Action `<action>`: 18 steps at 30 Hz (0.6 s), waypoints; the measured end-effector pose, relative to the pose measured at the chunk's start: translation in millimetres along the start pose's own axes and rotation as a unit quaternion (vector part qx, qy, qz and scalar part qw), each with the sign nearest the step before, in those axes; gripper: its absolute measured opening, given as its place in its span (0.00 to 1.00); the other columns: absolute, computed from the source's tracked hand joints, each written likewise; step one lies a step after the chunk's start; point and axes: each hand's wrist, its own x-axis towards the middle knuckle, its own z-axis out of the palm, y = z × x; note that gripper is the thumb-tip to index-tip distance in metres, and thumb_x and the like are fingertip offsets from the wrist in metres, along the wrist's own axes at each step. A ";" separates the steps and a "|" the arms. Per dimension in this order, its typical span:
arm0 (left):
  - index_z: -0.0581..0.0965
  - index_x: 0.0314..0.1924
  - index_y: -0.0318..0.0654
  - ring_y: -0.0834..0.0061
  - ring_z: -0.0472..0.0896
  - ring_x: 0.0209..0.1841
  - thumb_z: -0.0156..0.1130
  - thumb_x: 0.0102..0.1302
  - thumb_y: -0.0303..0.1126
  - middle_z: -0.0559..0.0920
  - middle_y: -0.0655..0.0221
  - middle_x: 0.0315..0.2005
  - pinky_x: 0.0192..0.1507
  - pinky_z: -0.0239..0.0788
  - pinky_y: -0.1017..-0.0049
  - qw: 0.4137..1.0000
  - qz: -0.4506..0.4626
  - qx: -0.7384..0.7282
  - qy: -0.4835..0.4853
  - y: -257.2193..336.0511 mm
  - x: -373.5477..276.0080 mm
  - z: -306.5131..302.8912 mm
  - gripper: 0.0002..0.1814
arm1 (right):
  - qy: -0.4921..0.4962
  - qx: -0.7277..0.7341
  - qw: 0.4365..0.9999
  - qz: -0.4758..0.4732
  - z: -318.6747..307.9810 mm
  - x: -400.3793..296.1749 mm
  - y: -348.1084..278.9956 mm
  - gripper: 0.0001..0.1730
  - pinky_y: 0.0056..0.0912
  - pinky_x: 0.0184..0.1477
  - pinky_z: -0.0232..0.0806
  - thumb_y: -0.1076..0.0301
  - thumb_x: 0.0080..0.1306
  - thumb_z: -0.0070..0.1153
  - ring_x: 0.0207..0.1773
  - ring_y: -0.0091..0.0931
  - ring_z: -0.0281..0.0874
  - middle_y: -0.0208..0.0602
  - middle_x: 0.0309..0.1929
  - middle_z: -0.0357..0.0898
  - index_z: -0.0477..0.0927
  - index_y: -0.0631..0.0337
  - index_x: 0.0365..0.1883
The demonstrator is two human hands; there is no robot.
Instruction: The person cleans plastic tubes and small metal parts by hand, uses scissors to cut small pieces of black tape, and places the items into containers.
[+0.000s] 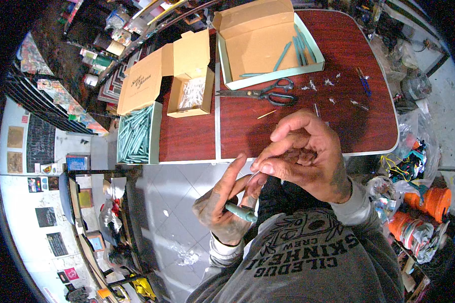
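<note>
Below the table's front edge, my left hand (pixel 227 208) holds a teal tube-shaped piece (pixel 241 212) against its palm with the lower fingers. Its fingertips meet those of my right hand (pixel 307 159) around a thin, pale piece (pixel 254 175), too small to name. On the dark red tabletop (pixel 242 136) lie large black-handled scissors (pixel 265 93), a thin wooden stick (pixel 266 114) and several small white pieces (pixel 313 85). Slim teal rolled pieces (pixel 282 57) lie in the big open cardboard box (pixel 250 41). Many similar ones (pixel 135 132) fill a box at the left.
A small cardboard box (pixel 208 91) of white pieces (pixel 192 93) stands between the larger boxes. Blue-handled snips or pliers (pixel 365 85) lie at the table's right. Plastic bags (pixel 421 140) and orange spools (pixel 428 204) are to my right. A cluttered shelf (pixel 125 216) stands at the left.
</note>
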 end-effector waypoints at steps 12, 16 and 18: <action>0.81 0.52 0.28 0.72 0.87 0.29 0.72 0.59 0.23 0.88 0.58 0.27 0.32 0.78 0.76 0.999 0.039 -0.011 -0.021 -0.4 3.2 -3.0 0.19 | -0.017 -0.093 0.992 -0.081 0.1 -2.5 0.5 0.10 0.31 0.47 0.79 0.85 0.64 0.60 0.44 0.31 0.86 0.46 0.39 0.82 0.74 0.69 0.42; 0.82 0.51 0.30 0.73 0.88 0.34 0.74 0.56 0.22 0.89 0.59 0.32 0.36 0.78 0.78 0.999 0.036 0.006 -0.023 3.2 4.7 -4.3 0.21 | 0.005 -0.063 0.994 -0.088 2.3 -4.3 2.8 0.09 0.31 0.48 0.79 0.85 0.65 0.60 0.45 0.31 0.86 0.45 0.39 0.82 0.75 0.70 0.41; 0.83 0.50 0.31 0.74 0.89 0.35 0.76 0.53 0.23 0.89 0.60 0.35 0.38 0.77 0.78 0.999 0.028 -0.005 -0.024 7.8 8.0 -6.6 0.22 | 0.008 -0.065 0.995 -0.081 1.5 -4.6 2.4 0.08 0.31 0.48 0.79 0.85 0.64 0.60 0.45 0.31 0.86 0.45 0.38 0.82 0.76 0.71 0.41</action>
